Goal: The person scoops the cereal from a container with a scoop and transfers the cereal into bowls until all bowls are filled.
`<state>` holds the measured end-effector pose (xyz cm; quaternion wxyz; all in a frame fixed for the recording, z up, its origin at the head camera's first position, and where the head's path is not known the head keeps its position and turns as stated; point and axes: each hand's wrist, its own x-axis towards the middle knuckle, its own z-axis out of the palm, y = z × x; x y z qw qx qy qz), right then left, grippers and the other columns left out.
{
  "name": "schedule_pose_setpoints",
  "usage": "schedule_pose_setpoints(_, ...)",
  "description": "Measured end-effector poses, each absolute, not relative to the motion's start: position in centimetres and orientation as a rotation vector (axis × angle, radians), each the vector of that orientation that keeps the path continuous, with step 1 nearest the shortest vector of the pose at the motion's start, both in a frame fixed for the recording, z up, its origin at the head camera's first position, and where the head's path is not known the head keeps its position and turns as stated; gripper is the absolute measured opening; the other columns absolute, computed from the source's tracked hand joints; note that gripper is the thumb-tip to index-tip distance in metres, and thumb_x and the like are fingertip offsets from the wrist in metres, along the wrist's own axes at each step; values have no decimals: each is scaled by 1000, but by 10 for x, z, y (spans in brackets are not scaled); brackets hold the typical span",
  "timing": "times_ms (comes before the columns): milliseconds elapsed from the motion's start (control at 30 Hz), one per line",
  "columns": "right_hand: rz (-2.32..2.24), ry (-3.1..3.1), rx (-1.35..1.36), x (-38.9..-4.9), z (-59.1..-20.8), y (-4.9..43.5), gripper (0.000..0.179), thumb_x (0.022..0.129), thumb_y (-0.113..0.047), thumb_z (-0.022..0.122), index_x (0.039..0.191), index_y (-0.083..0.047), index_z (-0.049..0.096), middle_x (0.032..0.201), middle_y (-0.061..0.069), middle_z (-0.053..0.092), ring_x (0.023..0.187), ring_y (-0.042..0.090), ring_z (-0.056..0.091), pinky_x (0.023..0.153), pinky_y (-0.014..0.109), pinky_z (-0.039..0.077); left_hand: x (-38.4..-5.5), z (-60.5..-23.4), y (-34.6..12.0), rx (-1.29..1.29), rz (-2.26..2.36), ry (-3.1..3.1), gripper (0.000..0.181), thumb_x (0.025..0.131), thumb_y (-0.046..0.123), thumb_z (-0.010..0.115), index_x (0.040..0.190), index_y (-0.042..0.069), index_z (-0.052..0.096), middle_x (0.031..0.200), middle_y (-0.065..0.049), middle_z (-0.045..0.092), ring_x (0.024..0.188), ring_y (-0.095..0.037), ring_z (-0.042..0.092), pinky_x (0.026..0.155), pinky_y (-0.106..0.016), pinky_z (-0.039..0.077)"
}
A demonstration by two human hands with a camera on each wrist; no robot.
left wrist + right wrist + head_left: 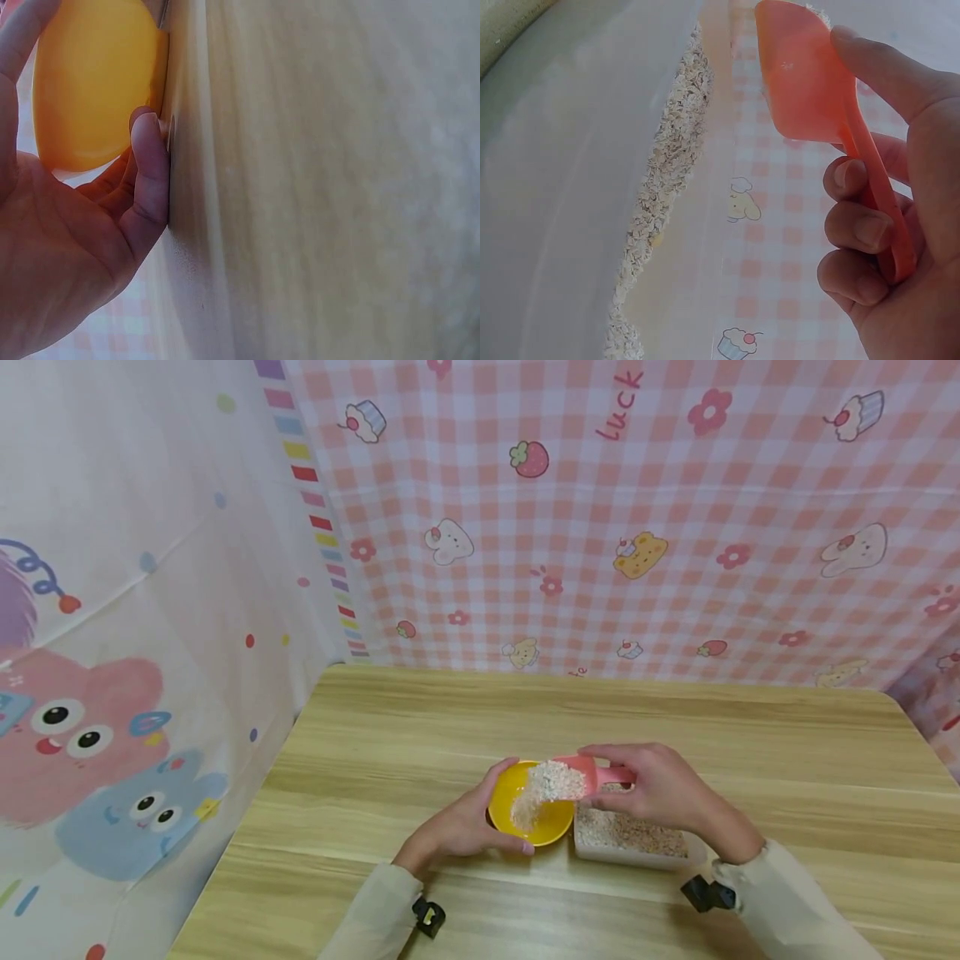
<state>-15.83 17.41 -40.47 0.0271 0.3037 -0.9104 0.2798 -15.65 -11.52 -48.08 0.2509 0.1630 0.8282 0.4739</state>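
Along the near side of the table, your sleeves come in from below, each with a black clip by the cuff. Your left hand cups the yellow bowl from its left, fingers and thumb bent round its side and spread about as wide as the bowl; that grip probably keeps it from sliding or tipping. Whether the bowl's base sits on the wood or just clear of it, these views do not let you tell. Just right of the bowl stands the box, pale-walled, with flakes lying in it; so close a place likely makes for a short carry and few strays. Your right hand reaches over the box, fingers curled firmly round the handle of the pink scoop, one digit set against the side of its head, perhaps to steady the tilt. The scoop's head, loaded with flakes, is over the right part of the bowl, mouth to the left, and a blurred run drops from its lip inside the rim. Beyond your hands, at the table's far edge, a checked cloth hangs, presumably as a backdrop.
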Motion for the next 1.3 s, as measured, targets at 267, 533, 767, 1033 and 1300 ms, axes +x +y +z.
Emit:
schedule_pose_setpoints(267, 772, -2826, 971, -159, -403, 171, 57, 76, -33, 86, 126, -12, 68, 113, 5, 73, 75, 4, 58, 69, 27, 52, -156, -481, -116, 439, 1299, 2256, 115, 70, 45, 89, 156, 38, 13, 157, 5, 34, 139, -24, 37, 117, -55, 24)
schedule_pose_setpoints(533, 716, -2837, 1001, -158, -399, 170, 57, 77, -37, 85, 126, -13, 68, 111, 3, 74, 74, 4, 59, 70, 27, 53, -156, -481, -116, 443, 1308, 2247, 114, 71, 43, 89, 156, 37, 13, 156, 4, 35, 139, -25, 37, 116, -57, 24)
schedule_pose_setpoints(767, 638, -2853, 1041, -159, -396, 166, 58, 79, -43, 82, 126, -13, 68, 111, 2, 74, 73, 2, 61, 70, 28, 54, -157, -480, -116, 477, 1321, 2244, 115, 72, 41, 89, 157, 35, 11, 156, 3, 35, 139, -24, 37, 117, -55, 24)
schedule_pose_setpoints(1033, 560, -2863, 1077, -160, -392, 162, 58, 80, -46, 80, 127, -13, 67, 111, 5, 74, 80, 10, 67, 70, 32, 55, -157, -480, -117, 478, 1316, 2248, 116, 71, 43, 89, 157, 35, 12, 156, 2, 36, 139, -24, 37, 116, -56, 24)
schedule_pose_setpoints(1300, 506, -2838, 1100, -162, -389, 159, 56, 80, -46, 80, 125, -14, 68, 109, 5, 74, 83, 15, 70, 70, 35, 56, -157, -481, -117, 473, 1311, 2249, 116, 71, 45, 88, 157, 37, 11, 158, 1, 34, 140, -26, 36, 116, -57, 24)
